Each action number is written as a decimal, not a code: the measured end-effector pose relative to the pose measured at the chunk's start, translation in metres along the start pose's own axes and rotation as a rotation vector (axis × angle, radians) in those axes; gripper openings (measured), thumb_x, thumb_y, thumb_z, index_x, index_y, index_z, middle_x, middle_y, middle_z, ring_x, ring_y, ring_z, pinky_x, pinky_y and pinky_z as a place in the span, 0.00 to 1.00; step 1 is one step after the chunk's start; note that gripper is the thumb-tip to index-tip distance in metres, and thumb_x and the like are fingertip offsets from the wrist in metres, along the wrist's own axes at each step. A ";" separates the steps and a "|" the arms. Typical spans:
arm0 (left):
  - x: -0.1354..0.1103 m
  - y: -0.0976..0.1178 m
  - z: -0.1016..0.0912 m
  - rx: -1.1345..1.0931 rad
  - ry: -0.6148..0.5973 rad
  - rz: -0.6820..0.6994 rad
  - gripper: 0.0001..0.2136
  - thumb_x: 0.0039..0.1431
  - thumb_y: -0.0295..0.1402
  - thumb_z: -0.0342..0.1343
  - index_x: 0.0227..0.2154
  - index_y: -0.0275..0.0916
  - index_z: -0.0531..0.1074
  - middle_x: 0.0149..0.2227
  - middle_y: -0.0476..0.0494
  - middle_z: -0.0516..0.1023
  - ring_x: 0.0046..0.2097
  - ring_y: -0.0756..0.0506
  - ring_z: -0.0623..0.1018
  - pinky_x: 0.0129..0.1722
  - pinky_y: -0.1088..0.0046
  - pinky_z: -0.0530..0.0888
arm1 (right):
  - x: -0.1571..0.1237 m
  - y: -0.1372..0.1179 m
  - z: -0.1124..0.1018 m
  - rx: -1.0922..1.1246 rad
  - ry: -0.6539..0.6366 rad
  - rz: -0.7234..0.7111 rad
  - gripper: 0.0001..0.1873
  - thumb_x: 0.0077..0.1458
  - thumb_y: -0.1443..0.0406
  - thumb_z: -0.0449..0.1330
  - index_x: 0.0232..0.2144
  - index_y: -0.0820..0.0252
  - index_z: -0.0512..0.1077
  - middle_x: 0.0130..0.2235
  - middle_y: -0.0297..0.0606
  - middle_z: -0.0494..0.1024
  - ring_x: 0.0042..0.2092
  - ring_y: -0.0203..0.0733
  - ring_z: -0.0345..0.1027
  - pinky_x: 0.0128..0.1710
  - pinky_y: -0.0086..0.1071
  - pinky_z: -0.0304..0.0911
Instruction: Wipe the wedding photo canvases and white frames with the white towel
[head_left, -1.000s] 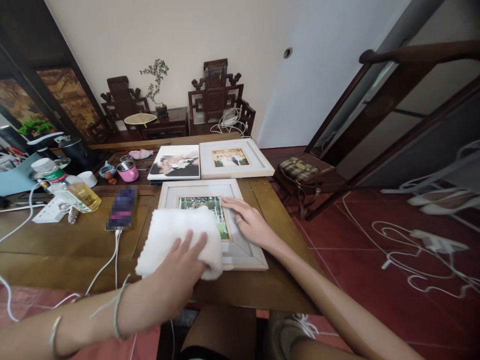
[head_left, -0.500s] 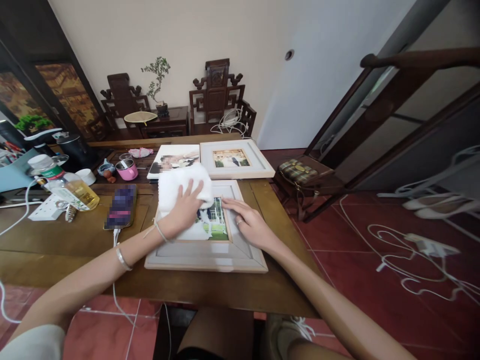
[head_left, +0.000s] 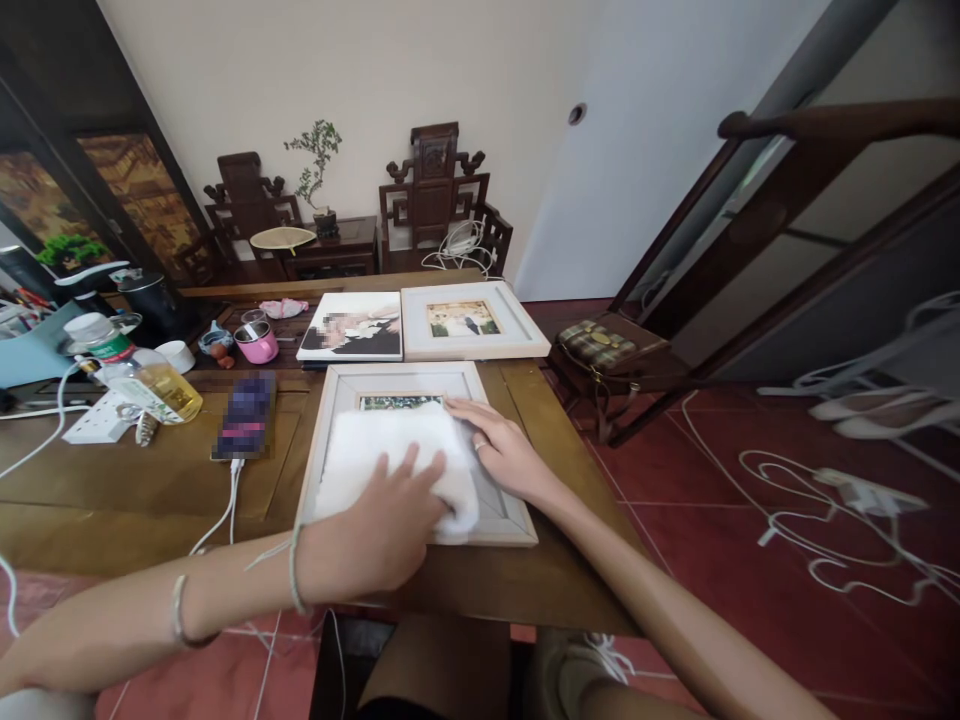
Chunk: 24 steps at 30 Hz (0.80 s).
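Note:
A pale-framed photo (head_left: pixel 352 385) lies flat on the wooden table (head_left: pixel 150 480) in front of me. A white towel (head_left: pixel 382 450) covers most of its picture and lower part. My left hand (head_left: pixel 375 525) presses flat on the near edge of the towel, fingers spread. My right hand (head_left: pixel 502 450), with a ring, rests flat on the frame's right side, fingers stretched beside the towel.
Two more pictures (head_left: pixel 352 325) (head_left: pixel 469 320) lie at the table's far edge. A phone on a cable (head_left: pixel 244 415), an oil bottle (head_left: pixel 150 385), a power strip (head_left: pixel 97 420) and a pink cup (head_left: pixel 255 342) stand to the left. Cables (head_left: pixel 817 510) lie on the red tile floor at right.
My left hand has pulled the towel from the frame's far left corner back toward me and rightward over the photo. The right hand has stayed on the frame.

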<state>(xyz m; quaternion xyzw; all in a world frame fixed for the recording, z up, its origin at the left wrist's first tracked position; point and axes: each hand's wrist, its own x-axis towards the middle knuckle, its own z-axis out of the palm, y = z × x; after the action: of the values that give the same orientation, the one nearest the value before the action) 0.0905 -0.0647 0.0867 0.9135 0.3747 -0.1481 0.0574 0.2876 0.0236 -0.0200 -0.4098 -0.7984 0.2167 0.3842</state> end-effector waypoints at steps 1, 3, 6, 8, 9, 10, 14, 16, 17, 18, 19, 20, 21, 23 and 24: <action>0.010 -0.008 0.003 0.031 0.039 -0.035 0.16 0.57 0.24 0.52 0.49 0.36 0.72 0.67 0.32 0.50 0.66 0.26 0.52 0.57 0.39 0.60 | 0.000 0.000 0.000 0.001 0.004 0.005 0.31 0.47 0.76 0.47 0.52 0.57 0.71 0.57 0.42 0.72 0.61 0.46 0.61 0.63 0.51 0.54; 0.032 -0.025 0.007 0.088 0.093 -0.139 0.17 0.57 0.22 0.52 0.50 0.36 0.72 0.68 0.32 0.49 0.66 0.25 0.52 0.57 0.35 0.58 | -0.001 0.000 0.000 0.000 0.009 0.018 0.32 0.47 0.76 0.47 0.53 0.58 0.70 0.58 0.43 0.71 0.61 0.46 0.62 0.63 0.51 0.55; 0.059 -0.045 0.008 0.131 0.113 -0.259 0.19 0.59 0.19 0.48 0.51 0.36 0.72 0.68 0.34 0.47 0.67 0.25 0.50 0.56 0.32 0.57 | -0.001 0.001 0.000 0.002 0.011 0.028 0.32 0.47 0.76 0.47 0.54 0.60 0.70 0.57 0.45 0.71 0.61 0.47 0.62 0.62 0.51 0.55; 0.065 -0.046 0.007 0.148 0.109 -0.256 0.19 0.59 0.19 0.47 0.51 0.35 0.72 0.68 0.35 0.46 0.67 0.24 0.49 0.55 0.32 0.58 | -0.001 0.001 0.001 0.006 0.011 0.031 0.31 0.47 0.75 0.47 0.54 0.62 0.70 0.57 0.46 0.72 0.61 0.48 0.62 0.62 0.51 0.55; 0.064 -0.043 0.006 0.155 0.109 -0.233 0.19 0.60 0.19 0.47 0.51 0.35 0.72 0.68 0.34 0.46 0.67 0.24 0.49 0.55 0.32 0.58 | -0.001 0.001 0.001 0.010 0.014 0.033 0.31 0.47 0.75 0.47 0.54 0.62 0.70 0.57 0.46 0.72 0.61 0.49 0.62 0.62 0.51 0.55; 0.060 -0.037 0.006 0.161 0.107 -0.209 0.18 0.60 0.20 0.47 0.50 0.34 0.73 0.68 0.33 0.46 0.66 0.23 0.49 0.55 0.32 0.59 | -0.001 0.000 0.001 0.014 0.019 0.038 0.30 0.48 0.75 0.48 0.53 0.61 0.70 0.57 0.46 0.72 0.60 0.49 0.62 0.62 0.51 0.55; 0.025 -0.002 0.004 0.159 0.059 -0.073 0.15 0.58 0.25 0.52 0.48 0.33 0.74 0.67 0.29 0.52 0.64 0.22 0.57 0.52 0.39 0.67 | 0.000 -0.006 0.000 0.033 0.041 0.092 0.23 0.59 0.67 0.46 0.54 0.59 0.69 0.57 0.45 0.72 0.60 0.47 0.63 0.62 0.50 0.56; 0.010 0.010 0.002 0.150 0.059 -0.003 0.14 0.59 0.27 0.53 0.47 0.33 0.74 0.65 0.29 0.56 0.63 0.25 0.61 0.50 0.46 0.72 | 0.000 -0.011 -0.002 0.040 0.050 0.136 0.23 0.62 0.62 0.45 0.55 0.60 0.68 0.57 0.46 0.71 0.60 0.47 0.63 0.62 0.49 0.55; 0.008 0.013 0.002 0.139 0.076 0.019 0.14 0.59 0.27 0.52 0.46 0.34 0.74 0.64 0.30 0.58 0.62 0.26 0.63 0.49 0.50 0.74 | 0.001 -0.013 -0.002 0.043 0.054 0.159 0.23 0.63 0.60 0.44 0.55 0.61 0.68 0.58 0.46 0.71 0.61 0.47 0.62 0.62 0.49 0.55; 0.008 0.013 0.003 0.126 0.101 0.020 0.13 0.59 0.27 0.52 0.46 0.34 0.74 0.63 0.30 0.60 0.61 0.27 0.65 0.47 0.53 0.75 | 0.001 -0.014 -0.003 0.047 0.059 0.180 0.24 0.64 0.59 0.44 0.55 0.61 0.68 0.58 0.46 0.71 0.61 0.47 0.62 0.63 0.48 0.54; 0.012 0.011 0.003 0.111 0.127 0.002 0.13 0.59 0.27 0.52 0.45 0.34 0.75 0.63 0.31 0.61 0.60 0.28 0.67 0.45 0.54 0.76 | 0.001 -0.016 -0.004 0.052 0.064 0.196 0.24 0.64 0.58 0.44 0.56 0.61 0.67 0.59 0.46 0.70 0.61 0.48 0.62 0.63 0.48 0.55; 0.019 0.007 0.005 0.101 0.159 -0.032 0.13 0.58 0.27 0.52 0.45 0.34 0.75 0.63 0.31 0.61 0.59 0.28 0.67 0.45 0.54 0.76 | 0.000 -0.016 -0.004 0.058 0.070 0.207 0.25 0.64 0.57 0.44 0.56 0.60 0.67 0.59 0.46 0.70 0.62 0.48 0.61 0.63 0.48 0.55; 0.027 0.002 0.007 0.099 0.192 -0.070 0.14 0.58 0.26 0.52 0.46 0.35 0.75 0.64 0.31 0.60 0.60 0.27 0.66 0.47 0.53 0.75 | 0.000 -0.016 -0.004 0.064 0.078 0.212 0.25 0.64 0.56 0.44 0.57 0.59 0.66 0.60 0.45 0.69 0.62 0.48 0.61 0.62 0.48 0.55; 0.047 -0.009 0.011 0.124 0.248 -0.110 0.15 0.58 0.24 0.50 0.47 0.34 0.74 0.66 0.32 0.55 0.63 0.26 0.61 0.52 0.46 0.70 | -0.001 -0.016 -0.004 0.073 0.098 0.212 0.25 0.64 0.55 0.45 0.57 0.57 0.66 0.60 0.44 0.68 0.62 0.49 0.61 0.62 0.49 0.55; 0.055 -0.012 0.014 0.145 0.269 -0.112 0.16 0.59 0.24 0.49 0.47 0.34 0.74 0.67 0.33 0.53 0.65 0.26 0.57 0.55 0.43 0.66 | -0.001 -0.016 -0.004 0.075 0.108 0.208 0.25 0.64 0.55 0.45 0.57 0.56 0.66 0.61 0.43 0.68 0.62 0.49 0.60 0.62 0.49 0.55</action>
<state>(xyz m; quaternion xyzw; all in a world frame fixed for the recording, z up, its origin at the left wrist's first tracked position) 0.1156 -0.0224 0.0561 0.9045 0.4175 -0.0540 -0.0678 0.2838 0.0140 -0.0075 -0.4868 -0.7210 0.2627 0.4173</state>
